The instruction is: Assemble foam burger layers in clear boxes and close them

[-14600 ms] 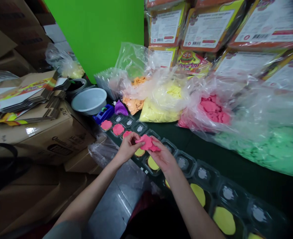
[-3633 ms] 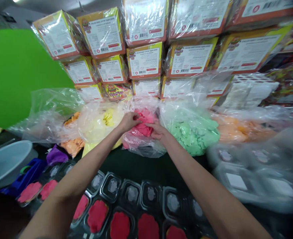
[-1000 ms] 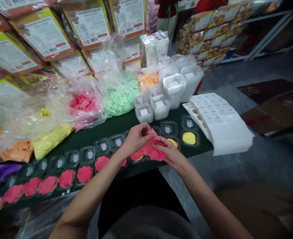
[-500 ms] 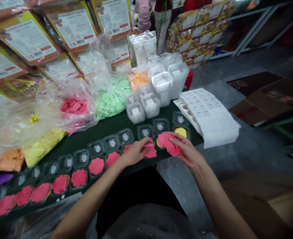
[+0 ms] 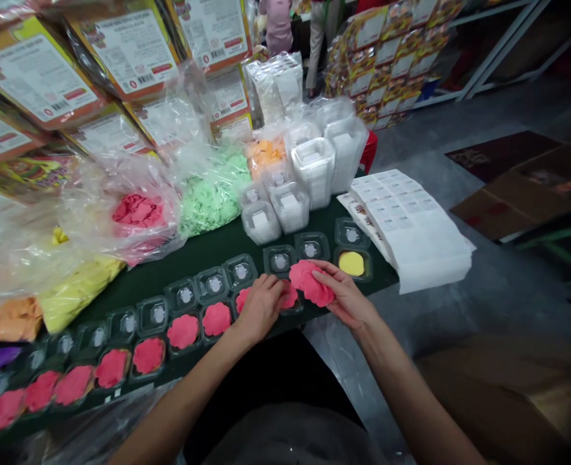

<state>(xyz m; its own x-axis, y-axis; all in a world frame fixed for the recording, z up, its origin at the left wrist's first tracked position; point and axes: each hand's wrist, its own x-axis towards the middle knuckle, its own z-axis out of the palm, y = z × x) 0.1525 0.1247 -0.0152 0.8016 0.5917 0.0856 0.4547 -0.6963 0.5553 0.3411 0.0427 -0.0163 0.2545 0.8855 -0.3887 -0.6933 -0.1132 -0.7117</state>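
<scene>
My left hand point(image 5: 261, 307) is closed, fingertips curled at the left edge of a pink flower-shaped piece point(image 5: 289, 294) in an open clear plastic container. In my right hand point(image 5: 346, 294) is a small stack of pink flower-shaped pieces point(image 5: 312, 283), gripped between thumb and fingers just right of that container. The stack covers the neighbouring container's base; its lid point(image 5: 312, 247) shows behind. At the row's right end, a container holds a yellow round piece point(image 5: 351, 263). Leftward runs a row of open containers with pink pieces point(image 5: 183, 331) on top.
Behind the row lie bags of pink point(image 5: 140, 212), green point(image 5: 215, 190), orange point(image 5: 266, 152) and yellow pieces point(image 5: 79, 290). Stacked clear containers point(image 5: 313, 171) and label sheets point(image 5: 406, 219) stand at the right. Wrapped boxes point(image 5: 130, 48) rise behind. Cardboard point(image 5: 522, 187) lies on the floor.
My right hand has moved left with the pink stack, away from the yellow piece. My left hand has shifted slightly left and down, its fingers more curled. The view has shifted a little.
</scene>
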